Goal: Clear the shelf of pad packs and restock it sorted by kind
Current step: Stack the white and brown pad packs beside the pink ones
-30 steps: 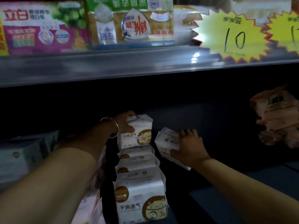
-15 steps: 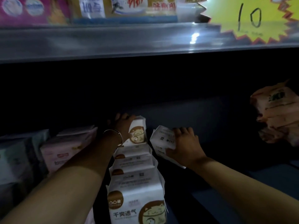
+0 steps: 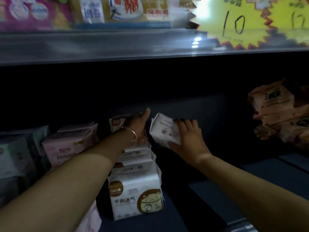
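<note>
A row of white pad packs with a brown cat logo [image 3: 135,195] runs front to back on the dark shelf [image 3: 209,198]. My left hand [image 3: 139,126], with a bangle at the wrist, grips the rearmost pack [image 3: 117,122] of that row, deep in the shelf. My right hand [image 3: 187,138] holds another white pack [image 3: 163,129], tilted, just to the right of the row and clear of the shelf floor.
Pink packs [image 3: 70,144] and pale packs [image 3: 13,156] stand on the left of the shelf. Orange-pink packs [image 3: 280,111] are piled at the right. The upper shelf edge [image 3: 117,46] overhangs, with yellow price tags [image 3: 234,22] and boxed goods above.
My left hand has pushed the rearmost cat pack further back and turned it. The right hand and its pack stay at about the same spot. The camera has tilted, showing more pink packs at left.
</note>
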